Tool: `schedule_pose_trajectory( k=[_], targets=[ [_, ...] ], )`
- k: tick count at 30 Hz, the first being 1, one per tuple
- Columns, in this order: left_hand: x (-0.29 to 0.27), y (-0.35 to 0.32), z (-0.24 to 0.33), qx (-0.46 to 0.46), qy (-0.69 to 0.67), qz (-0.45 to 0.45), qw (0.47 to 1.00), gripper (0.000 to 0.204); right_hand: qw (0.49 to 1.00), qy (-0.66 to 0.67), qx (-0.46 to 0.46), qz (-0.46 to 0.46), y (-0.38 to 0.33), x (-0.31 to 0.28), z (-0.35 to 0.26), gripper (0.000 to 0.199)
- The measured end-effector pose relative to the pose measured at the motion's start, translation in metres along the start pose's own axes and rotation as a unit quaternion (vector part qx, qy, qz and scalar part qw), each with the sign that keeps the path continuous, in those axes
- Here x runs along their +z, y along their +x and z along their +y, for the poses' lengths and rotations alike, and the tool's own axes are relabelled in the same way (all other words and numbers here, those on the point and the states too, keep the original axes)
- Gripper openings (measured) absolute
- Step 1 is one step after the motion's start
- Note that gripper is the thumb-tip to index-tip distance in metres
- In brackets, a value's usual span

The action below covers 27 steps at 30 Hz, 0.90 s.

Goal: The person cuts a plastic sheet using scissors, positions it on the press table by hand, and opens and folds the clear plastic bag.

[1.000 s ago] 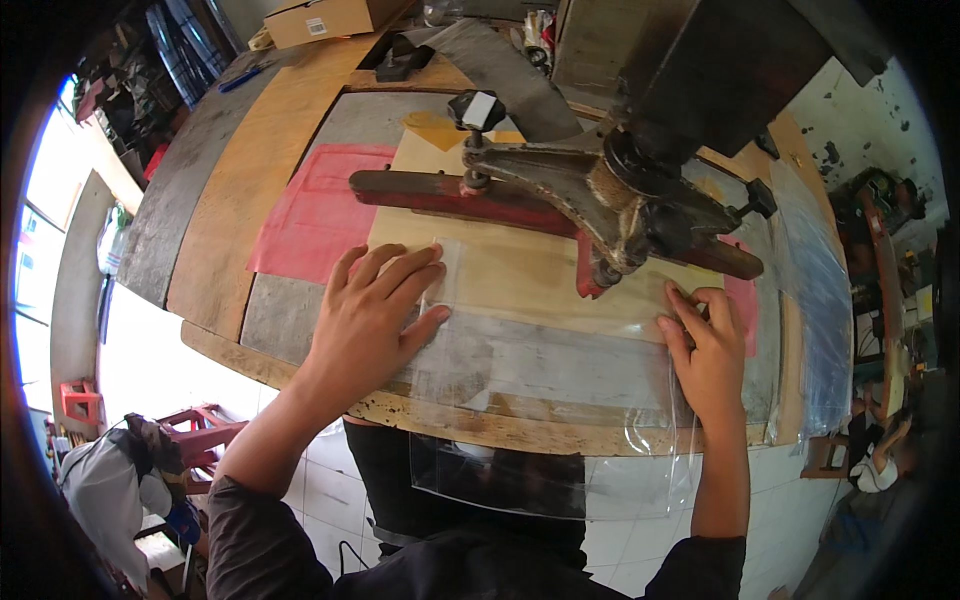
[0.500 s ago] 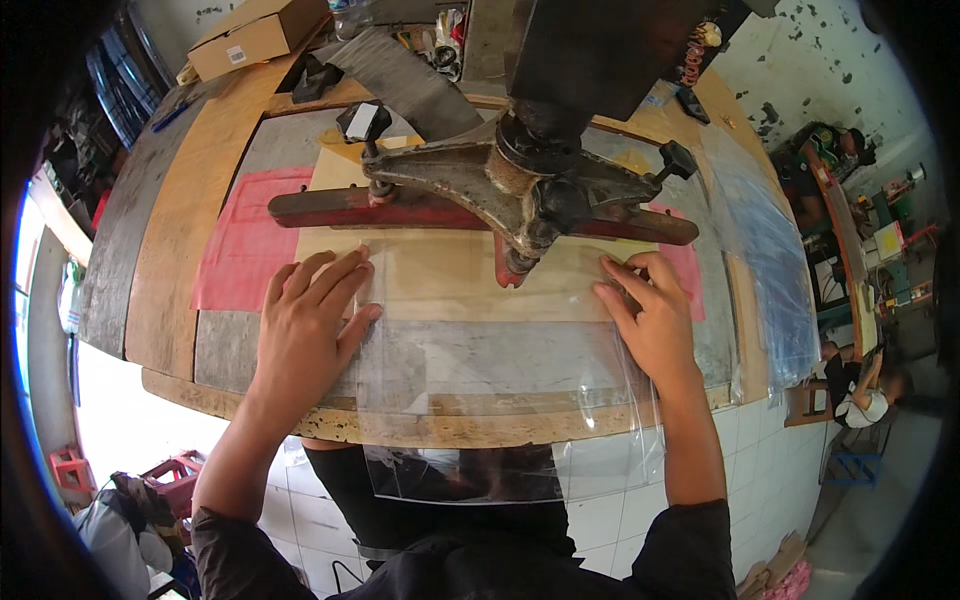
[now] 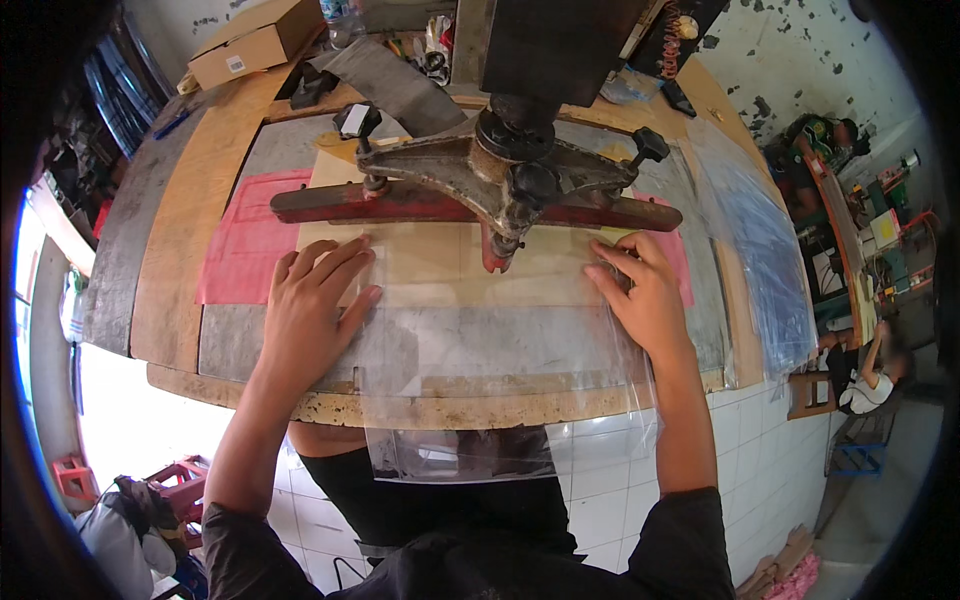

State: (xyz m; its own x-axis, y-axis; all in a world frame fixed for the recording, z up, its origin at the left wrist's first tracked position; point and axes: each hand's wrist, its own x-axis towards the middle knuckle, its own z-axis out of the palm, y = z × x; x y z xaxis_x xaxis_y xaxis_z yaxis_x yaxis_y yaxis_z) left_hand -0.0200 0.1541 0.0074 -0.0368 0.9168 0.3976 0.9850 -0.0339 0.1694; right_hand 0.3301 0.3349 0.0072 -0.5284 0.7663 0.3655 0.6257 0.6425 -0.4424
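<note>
A clear plastic sheet lies across the table's front and hangs over its near edge. My left hand rests at the sheet's left edge, its fingers stretched out and the thumb apart. At the right edge, my right hand touches the sheet with fingers bent and thumb apart. Under the sheet's far part is a cream-coloured board. Just beyond my fingertips, a dark and red press bar spans the board, carried by a worn metal bracket. Where the sheet's far edge ends is hard to make out.
Pink sheet material shows at both sides of the board. A stack of clear bluish plastic lies on the table's right side. A cardboard box stands at the far left. Two people sit at the far right beside a bench.
The whole view has shifted slightly. My fingertips are a little nearer the press bar, with the clear sheet still between my hands.
</note>
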Motion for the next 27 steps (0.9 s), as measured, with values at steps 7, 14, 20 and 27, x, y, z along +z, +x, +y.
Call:
schedule_pose_trajectory(
  k=[7, 14, 20, 27],
  targets=[
    [0.000, -0.001, 0.001, 0.011, -0.022, 0.009, 1.000, 0.036, 1.000, -0.005, -0.016, 0.011, -0.001, 0.001, 0.010, 0.035],
    [0.003, -0.001, 0.002, 0.018, -0.010, 0.015, 1.000, 0.036, 1.000, -0.009, -0.015, 0.011, -0.003, 0.000, 0.015, 0.035],
    [0.004, -0.002, 0.001, 0.014, -0.012, 0.004, 1.000, 0.037, 1.000, 0.005, -0.013, 0.006, -0.003, 0.001, 0.016, 0.033],
    [0.004, -0.003, 0.003, 0.031, 0.003, -0.022, 0.999, 0.035, 0.993, -0.038, -0.111, 0.024, -0.002, 0.001, 0.014, 0.030]
  ],
)
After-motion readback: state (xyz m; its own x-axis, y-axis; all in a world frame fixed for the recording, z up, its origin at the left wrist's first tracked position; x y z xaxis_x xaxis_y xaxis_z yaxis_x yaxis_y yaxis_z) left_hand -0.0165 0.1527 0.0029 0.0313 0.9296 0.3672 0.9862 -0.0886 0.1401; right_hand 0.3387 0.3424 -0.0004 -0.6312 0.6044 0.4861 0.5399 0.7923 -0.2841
